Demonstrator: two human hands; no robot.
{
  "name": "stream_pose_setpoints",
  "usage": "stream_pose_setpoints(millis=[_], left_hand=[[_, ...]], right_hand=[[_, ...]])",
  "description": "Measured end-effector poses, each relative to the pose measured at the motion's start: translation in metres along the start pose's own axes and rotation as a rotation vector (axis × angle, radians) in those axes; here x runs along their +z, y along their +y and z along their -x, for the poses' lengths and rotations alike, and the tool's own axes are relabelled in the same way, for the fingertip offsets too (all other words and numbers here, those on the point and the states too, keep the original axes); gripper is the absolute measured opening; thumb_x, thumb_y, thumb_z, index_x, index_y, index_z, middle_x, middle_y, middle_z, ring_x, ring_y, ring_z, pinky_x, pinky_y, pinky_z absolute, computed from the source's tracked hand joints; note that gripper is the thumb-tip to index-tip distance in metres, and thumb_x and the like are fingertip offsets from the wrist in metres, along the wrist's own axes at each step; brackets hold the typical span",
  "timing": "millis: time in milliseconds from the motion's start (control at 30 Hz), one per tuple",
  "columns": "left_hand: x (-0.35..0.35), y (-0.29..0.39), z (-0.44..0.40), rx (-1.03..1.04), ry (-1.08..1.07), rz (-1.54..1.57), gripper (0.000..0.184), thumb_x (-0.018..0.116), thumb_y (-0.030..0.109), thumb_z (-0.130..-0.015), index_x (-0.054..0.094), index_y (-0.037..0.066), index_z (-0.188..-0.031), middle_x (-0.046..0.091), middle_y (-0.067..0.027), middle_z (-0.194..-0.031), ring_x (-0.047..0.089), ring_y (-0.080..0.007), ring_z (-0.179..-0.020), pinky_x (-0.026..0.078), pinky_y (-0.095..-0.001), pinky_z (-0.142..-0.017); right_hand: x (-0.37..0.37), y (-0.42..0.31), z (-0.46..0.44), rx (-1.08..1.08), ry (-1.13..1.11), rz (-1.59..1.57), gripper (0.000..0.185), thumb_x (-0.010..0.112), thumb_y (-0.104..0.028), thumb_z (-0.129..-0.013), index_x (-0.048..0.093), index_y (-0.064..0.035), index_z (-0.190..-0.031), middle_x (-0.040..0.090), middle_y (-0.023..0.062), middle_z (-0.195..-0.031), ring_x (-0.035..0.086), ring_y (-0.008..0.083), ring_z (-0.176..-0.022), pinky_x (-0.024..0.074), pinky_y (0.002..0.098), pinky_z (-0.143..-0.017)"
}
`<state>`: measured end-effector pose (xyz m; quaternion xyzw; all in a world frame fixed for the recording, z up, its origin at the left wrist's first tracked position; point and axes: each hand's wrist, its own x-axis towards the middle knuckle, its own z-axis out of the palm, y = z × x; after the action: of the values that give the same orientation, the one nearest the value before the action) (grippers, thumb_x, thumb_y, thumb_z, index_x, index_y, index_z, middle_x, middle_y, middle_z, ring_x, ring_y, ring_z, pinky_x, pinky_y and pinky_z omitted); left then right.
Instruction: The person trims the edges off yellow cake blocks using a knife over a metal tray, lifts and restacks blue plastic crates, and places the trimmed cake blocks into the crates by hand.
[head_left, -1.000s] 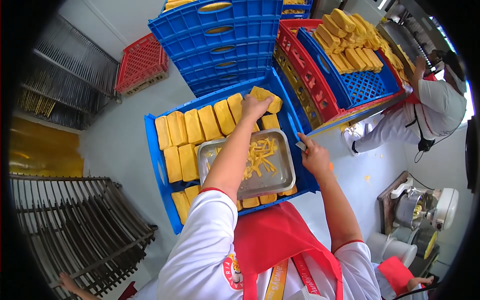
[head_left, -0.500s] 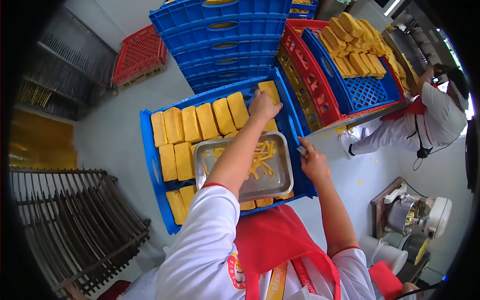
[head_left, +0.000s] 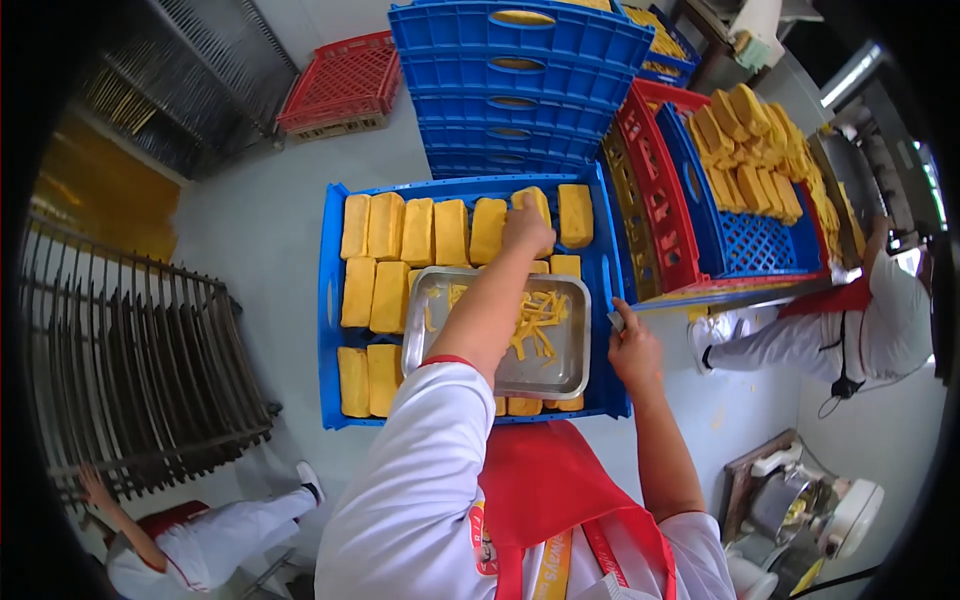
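Observation:
A blue crate holds rows of yellow loaves. My left hand reaches across to the back row, its fingers closed around the top of one yellow loaf. Just right of it lies the last loaf of that row. Under my left forearm a metal tray rests on the loaves, with thin yellow trimmings in it. Beside the crate's right wall, my right hand is closed on a small tool with a short metal blade; its handle is hidden.
Stacked blue crates rise behind. At right, a red crate and a blue one hold piled loaves; a co-worker stands there. Another co-worker touches a dark rack at left. A mixer sits lower right.
The view has shifted. My left hand has gone from the back row's rightmost loaf to the one left of it. My right hand keeps its tool. A co-worker has come into view at lower left.

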<state>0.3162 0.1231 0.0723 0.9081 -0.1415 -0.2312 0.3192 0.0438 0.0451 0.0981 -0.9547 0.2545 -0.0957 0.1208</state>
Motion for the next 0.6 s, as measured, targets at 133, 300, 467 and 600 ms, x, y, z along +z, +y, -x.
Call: stream_pose_setpoints(millis=[133,300,467,600], left_hand=[[-0.039,-0.006,-0.002,-0.224,-0.015,1.074,0.063,0.072,0.028,-0.085,0.042,0.002,-0.134,0.066,-0.0188,-0.113,0.070,-0.0273,-0.100,0.059,-0.0399,-0.073],[-0.064,-0.041,0.082,-0.125,-0.312,1.668,0.038,0.069,0.041,-0.087,0.064,0.011,-0.110,0.071,-0.0038,-0.093,0.071,-0.0193,-0.080,0.059,-0.0340,-0.058],[-0.045,-0.073,0.168,-0.243,-0.199,1.878,0.033,0.065,0.045,-0.089,0.066,0.016,-0.105,0.071,0.0002,-0.092,0.071,-0.0153,-0.079,0.058,-0.0288,-0.053],[-0.033,-0.071,0.212,-0.221,-0.047,1.954,0.032,0.065,0.043,-0.089,0.066,0.016,-0.105,0.071,0.0006,-0.095,0.070,-0.0142,-0.084,0.059,-0.0301,-0.056]], right_hand=[[0.007,0.012,-0.001,0.000,-0.070,-0.013,0.061,0.064,-0.010,-0.080,0.050,-0.0247,-0.138,0.067,0.0177,-0.095,0.066,0.0393,-0.084,0.0539,0.0500,-0.071],[-0.030,0.003,-0.010,-0.150,-0.147,-0.008,0.054,0.060,-0.031,-0.090,0.047,-0.0193,-0.141,0.063,0.0191,-0.099,0.065,0.0413,-0.087,0.0526,0.0511,-0.072],[-0.062,-0.003,-0.044,-0.292,-0.084,-0.183,0.039,0.050,-0.041,-0.097,0.063,-0.0067,-0.112,0.066,0.0219,-0.093,0.064,0.0432,-0.084,0.0510,0.0516,-0.071],[-0.079,-0.046,-0.047,-0.396,-0.256,-0.289,0.035,0.050,-0.036,-0.098,0.063,-0.0030,-0.093,0.067,0.0254,-0.087,0.064,0.0453,-0.084,0.0506,0.0526,-0.073]])
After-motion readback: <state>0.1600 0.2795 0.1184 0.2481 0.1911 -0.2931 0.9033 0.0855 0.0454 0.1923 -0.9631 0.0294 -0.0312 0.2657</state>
